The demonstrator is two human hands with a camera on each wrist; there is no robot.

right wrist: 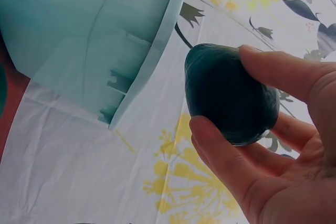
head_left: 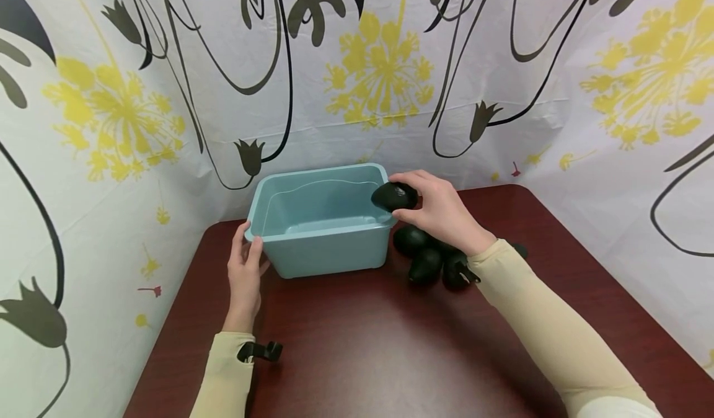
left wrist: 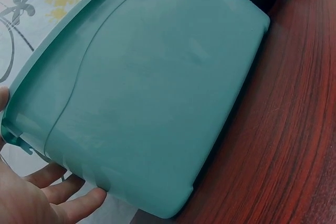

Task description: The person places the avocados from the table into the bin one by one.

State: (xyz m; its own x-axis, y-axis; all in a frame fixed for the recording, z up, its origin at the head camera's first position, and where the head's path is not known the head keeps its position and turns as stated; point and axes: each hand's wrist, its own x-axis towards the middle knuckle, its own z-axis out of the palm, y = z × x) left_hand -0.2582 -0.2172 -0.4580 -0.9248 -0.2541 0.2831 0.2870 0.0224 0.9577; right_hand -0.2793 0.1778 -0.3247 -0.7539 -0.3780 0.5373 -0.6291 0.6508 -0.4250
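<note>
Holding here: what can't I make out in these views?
Head view: piled avocados, partly hidden behind the right hand and sleeve, so no sure count.
Head view: near inside of the bin, hidden by its front wall.
Left wrist view: part of the left hand, cut off by the frame edge.

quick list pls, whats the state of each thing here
Plastic bin, upright, open-topped, nothing visible inside
Held avocado, raised, at the bin's right end
Right hand, gripping that avocado
Left hand, holding the bin's left end
Other avocados, clustered on the table, some partly hidden
Patterned sheet, hanging, creased
Sleeves, worn down to the wrists
</note>
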